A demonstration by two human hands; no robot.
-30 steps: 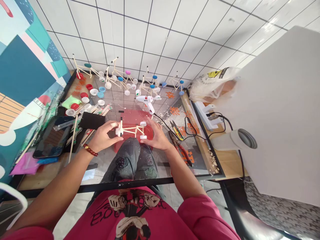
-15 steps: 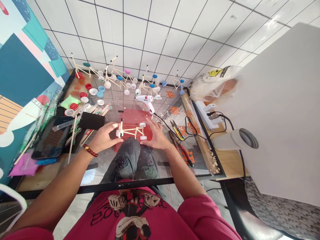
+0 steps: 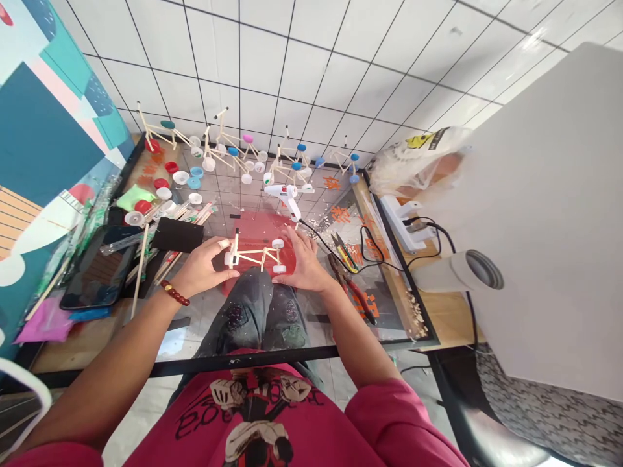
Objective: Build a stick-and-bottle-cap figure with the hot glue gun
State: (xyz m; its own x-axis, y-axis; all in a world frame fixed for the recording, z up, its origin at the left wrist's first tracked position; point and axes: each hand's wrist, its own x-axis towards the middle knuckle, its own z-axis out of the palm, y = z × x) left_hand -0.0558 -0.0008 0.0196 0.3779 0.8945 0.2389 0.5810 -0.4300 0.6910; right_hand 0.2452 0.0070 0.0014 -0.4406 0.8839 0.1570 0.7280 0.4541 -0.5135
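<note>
A small model tricycle [image 3: 251, 256] built of pale wooden sticks, with white cap wheels and a black-tipped handlebar, stands over a red translucent mat [image 3: 253, 224]. My left hand [image 3: 207, 266] curves around its front wheel, thumb and forefinger apart on either side. At the two rear wheels is my right hand [image 3: 302, 259], fingers spread above and thumb below. Both hands look open, cupped about the model; whether any fingertip touches it I cannot tell. Just behind the mat lies a white glue gun [image 3: 288, 198].
Several finished stick tricycles [image 3: 221, 146] line the back edge. Loose bottle caps [image 3: 181, 178], wooden sticks [image 3: 182, 213], a black pad [image 3: 178, 235] and a phone [image 3: 97, 267] lie left. Right are pliers [image 3: 357, 295], cutters [image 3: 344, 250], the glue gun's cord and a power strip [image 3: 405, 224].
Hardly anything differs. The right fingers have shifted slightly, and the model's front end sits a touch further left.
</note>
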